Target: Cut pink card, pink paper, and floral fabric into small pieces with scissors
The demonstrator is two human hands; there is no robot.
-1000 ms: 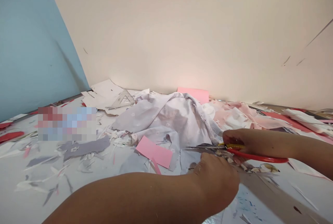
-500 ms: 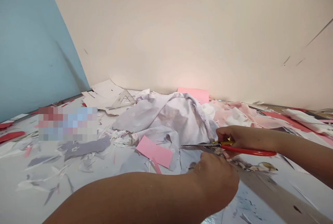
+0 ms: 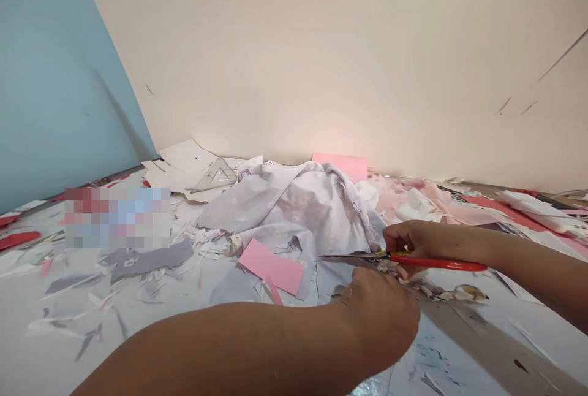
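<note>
My right hand grips a pair of red-handled scissors, whose blades point left, low over the table. Just below the blades, my left hand is closed with its back towards me. Its fingertips are hidden, so I cannot make out what they hold. Pale lilac cloth lies crumpled beyond the blades, with grey-lilac pieces spread beneath them. To the left of the blades rests a pink paper card. Small tattered scraps lie to the right of my left hand.
A tall cream board stands behind the table, beside a blue wall. A clear set square sits at the back left. Paper and cloth scraps litter the white tabletop; pink cloth is heaped at the back right.
The view has shifted very slightly. Both hands and the scissors stay nearly in place, with only a small movement of the right hand's fingers at the handle.
</note>
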